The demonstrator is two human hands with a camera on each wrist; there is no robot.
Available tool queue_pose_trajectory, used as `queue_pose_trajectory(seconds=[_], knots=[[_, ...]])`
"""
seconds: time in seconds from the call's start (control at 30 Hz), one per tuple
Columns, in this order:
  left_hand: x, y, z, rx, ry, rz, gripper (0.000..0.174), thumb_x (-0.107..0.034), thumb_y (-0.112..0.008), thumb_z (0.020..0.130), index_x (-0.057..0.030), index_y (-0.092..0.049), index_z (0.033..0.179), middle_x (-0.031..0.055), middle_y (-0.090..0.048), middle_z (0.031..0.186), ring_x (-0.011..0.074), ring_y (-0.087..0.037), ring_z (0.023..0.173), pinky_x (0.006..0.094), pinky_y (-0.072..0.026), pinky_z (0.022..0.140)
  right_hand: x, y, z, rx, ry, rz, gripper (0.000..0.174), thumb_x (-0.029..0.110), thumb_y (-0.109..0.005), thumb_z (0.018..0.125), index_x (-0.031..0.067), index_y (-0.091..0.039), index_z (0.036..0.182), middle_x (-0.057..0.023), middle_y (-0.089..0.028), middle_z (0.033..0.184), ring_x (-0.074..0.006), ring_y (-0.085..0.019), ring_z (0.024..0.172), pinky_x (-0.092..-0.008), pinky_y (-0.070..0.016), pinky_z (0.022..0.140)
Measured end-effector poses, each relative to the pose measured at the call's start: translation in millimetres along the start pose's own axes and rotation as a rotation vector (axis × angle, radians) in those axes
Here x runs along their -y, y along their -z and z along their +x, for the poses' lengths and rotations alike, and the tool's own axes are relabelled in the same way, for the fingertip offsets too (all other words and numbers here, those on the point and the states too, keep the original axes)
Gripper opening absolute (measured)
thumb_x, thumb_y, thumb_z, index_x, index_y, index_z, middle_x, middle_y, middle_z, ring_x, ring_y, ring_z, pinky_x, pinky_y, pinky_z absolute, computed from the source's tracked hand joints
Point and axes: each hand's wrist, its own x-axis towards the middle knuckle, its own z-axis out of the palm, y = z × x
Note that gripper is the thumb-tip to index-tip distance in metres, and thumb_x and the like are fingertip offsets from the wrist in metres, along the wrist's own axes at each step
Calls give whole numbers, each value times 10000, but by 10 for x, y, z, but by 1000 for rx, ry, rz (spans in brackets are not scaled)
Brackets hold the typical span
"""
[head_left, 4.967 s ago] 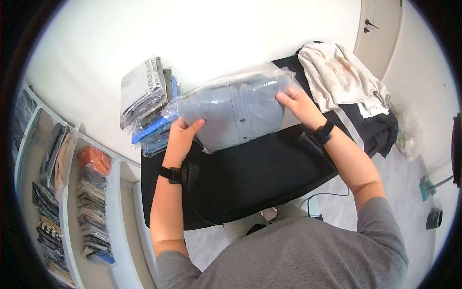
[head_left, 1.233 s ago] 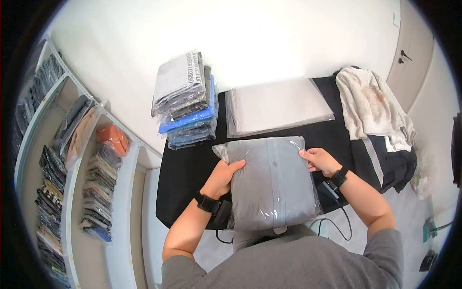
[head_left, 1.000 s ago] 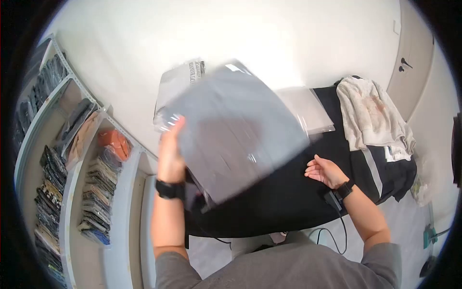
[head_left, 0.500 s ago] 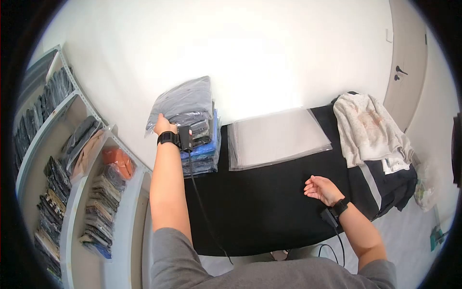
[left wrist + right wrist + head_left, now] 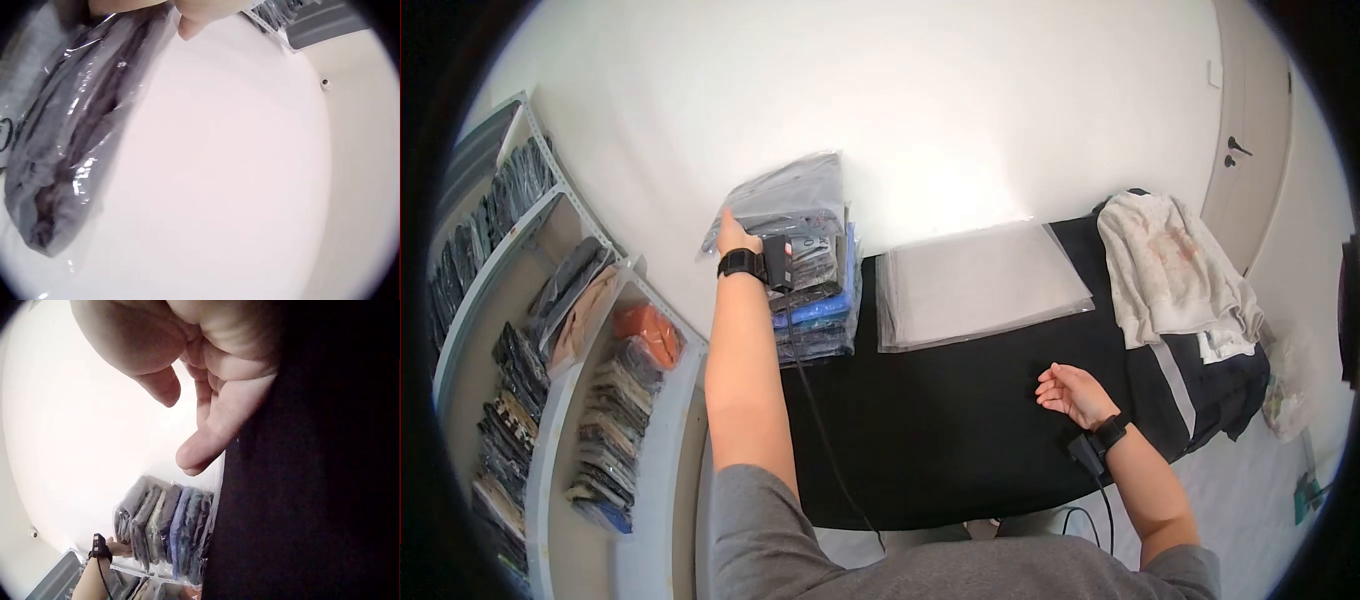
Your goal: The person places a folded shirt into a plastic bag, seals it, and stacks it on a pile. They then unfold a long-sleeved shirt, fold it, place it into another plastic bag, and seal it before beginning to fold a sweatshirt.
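My left hand [image 5: 734, 236] grips the near left edge of a bagged grey-blue shirt [image 5: 793, 187], which lies tilted over the top of a stack of bagged clothes [image 5: 818, 335]. In the left wrist view, the clear plastic of the bagged shirt [image 5: 81, 119] shines below part of the hand at the top edge. My right hand [image 5: 1075, 396] hovers over the black-covered table [image 5: 960, 430], its fingers loosely curled and holding nothing. In the right wrist view, the left hand [image 5: 120, 549] meets the end of the stack beyond the right hand [image 5: 215, 381].
Flat clear plastic bags [image 5: 980, 285] lie in a pile right of the stack. A stained cream sweatshirt [image 5: 1175, 265] and dark cloth cover the table's right end. Shelves [image 5: 550, 400] of bagged clothes stand at left. Cables [image 5: 825, 450] trail from both wrist cameras.
The bagged shirt was held in both hands, then the right hand let go. My left hand swung it left and up onto the stack. In the last half second little has moved.
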Motion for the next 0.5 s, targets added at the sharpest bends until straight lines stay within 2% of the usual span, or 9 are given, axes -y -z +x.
queue_pose_trajectory(seconds=[0.2,0.23,0.27,0.33,0.37,0.43,0.47,0.5], knots=[[-353,345,-70,-255,-263,606,657,-410,-512,860,92,-393,1267,228,-394,1346,366,-484,1140,413,-384,971,-9,5,10,3,19,-5,293,252,-398,970,5,-548,922,-101,-626,803,-169,-645,706,-257,-555,651],[-426,447,-436,-240,-308,378,622,-337,-504,862,101,-366,1280,256,-342,1373,377,-398,1224,425,-305,1033,4,-10,-1,6,19,-3,289,248,-400,970,5,-548,920,-103,-625,802,-169,-645,706,-255,-557,648],[-384,432,-388,-241,-309,379,622,-337,-504,862,101,-366,1280,256,-342,1373,377,-398,1224,425,-305,1033,-2,-3,1,7,19,-2,289,248,-400,970,5,-548,920,-103,-625,802,-169,-645,706,-255,-557,648],[-227,354,-168,-184,-1194,446,591,-292,-515,852,97,-373,1273,253,-347,1371,379,-339,1266,403,-268,1055,-12,12,10,19,14,19,283,242,-400,971,8,-548,917,-104,-627,802,-166,-645,705,-251,-556,648],[-238,328,-132,162,-1348,473,579,-333,-518,862,-17,-379,1328,201,-344,1396,369,-303,1292,474,-248,1052,-8,18,8,21,15,18,283,242,-400,971,8,-548,917,-104,-627,802,-166,-645,705,-251,-556,648],[-127,253,-250,356,-1403,950,607,-474,-500,855,-184,-367,1372,138,-320,1430,372,-263,1319,567,-190,1046,-7,18,7,18,13,18,282,241,-399,971,8,-549,915,-104,-630,797,-165,-645,704,-249,-556,650],[-90,240,-343,355,-1404,950,607,-474,-500,855,-184,-367,1372,138,-320,1430,372,-263,1319,567,-190,1046,-11,14,9,19,14,18,282,241,-399,971,8,-549,915,-104,-630,797,-165,-645,704,-249,-556,650],[-54,235,-432,464,-1254,1164,613,-532,-472,848,-244,-356,1376,118,-292,1448,376,-227,1333,598,-161,1039,-13,11,8,18,17,14,282,241,-399,971,8,-549,916,-105,-631,795,-165,-646,705,-249,-556,651]])
